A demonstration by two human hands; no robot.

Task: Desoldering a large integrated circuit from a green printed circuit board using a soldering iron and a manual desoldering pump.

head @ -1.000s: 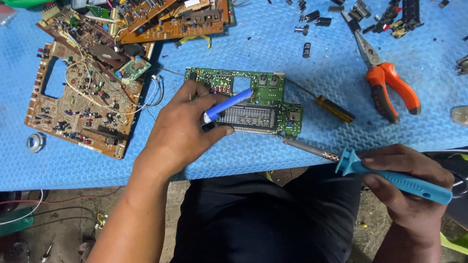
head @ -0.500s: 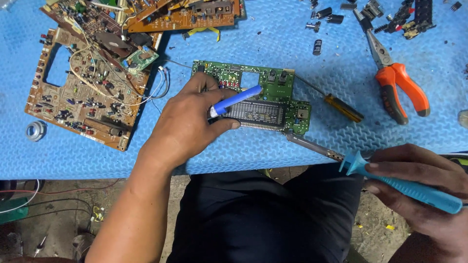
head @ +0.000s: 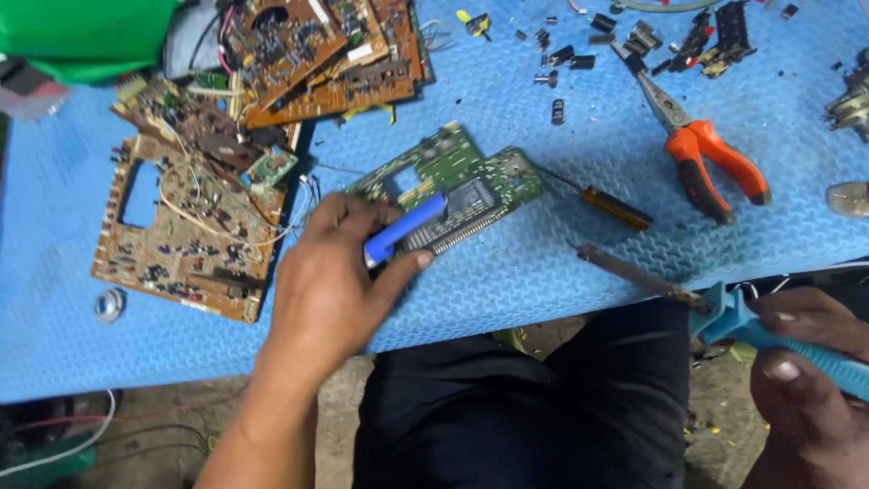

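My left hand point(head: 330, 281) grips a blue-handled tool point(head: 403, 230) and rests on the near edge of a small green circuit board point(head: 457, 177) that carries a dark display strip. The board lies tilted on the blue mat point(head: 561, 263). My right hand point(head: 806, 376) holds the light-blue handle of a soldering iron point(head: 724, 312) at the lower right, off the table edge. Its metal tip lies on the mat, pointing towards the green board but apart from it.
Brown circuit boards point(head: 190, 217) with loose wires pile up at the left and back. Orange-handled pliers point(head: 701, 154) and a yellow-handled screwdriver point(head: 611, 206) lie right of the green board. Several small dark components point(head: 566, 56) are scattered at the back. A round metal piece point(head: 110, 304) sits far left.
The green board has turned from lying level to a slant, its right end swung away from me. My left hand stayed on it. The soldering iron hand barely moved.
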